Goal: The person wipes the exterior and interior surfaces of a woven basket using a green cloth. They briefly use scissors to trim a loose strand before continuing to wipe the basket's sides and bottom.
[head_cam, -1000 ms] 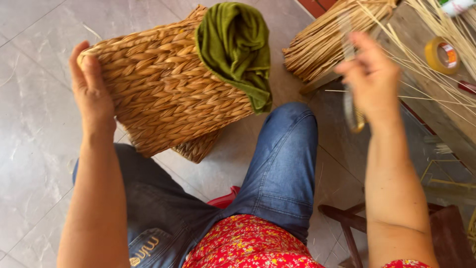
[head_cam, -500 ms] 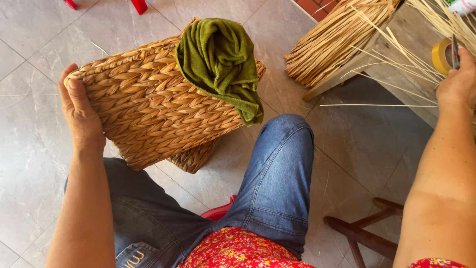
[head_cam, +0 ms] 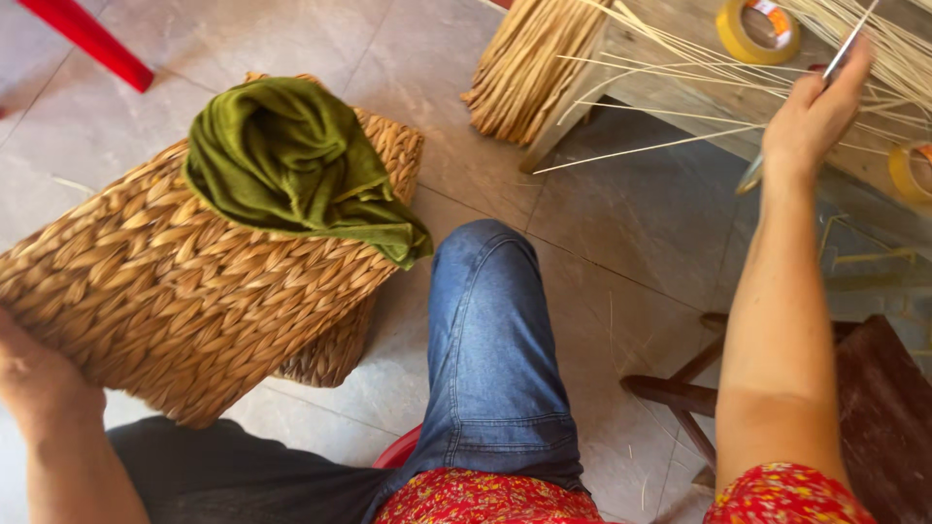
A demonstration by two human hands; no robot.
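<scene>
Left hand (head_cam: 34,374) steadies woven basket (head_cam: 194,281) at near-left corner only, grip unclear; green cloth (head_cam: 291,160) may slide off. Right hand (head_cam: 815,112), far right, closed on a thin metal tool (head_cam: 843,53) over the bench (head_cam: 670,68); it could snag the reeds (head_cam: 680,73).

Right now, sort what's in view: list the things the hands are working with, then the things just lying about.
In hand:
- woven basket, steadied by the left hand
- thin metal tool in the right hand
- loose pale reeds on the wooden bench

Lying about:
- green cloth draped on the basket
- yellow tape roll
- bundle of reeds
- red bar
- dark wooden stool
</scene>
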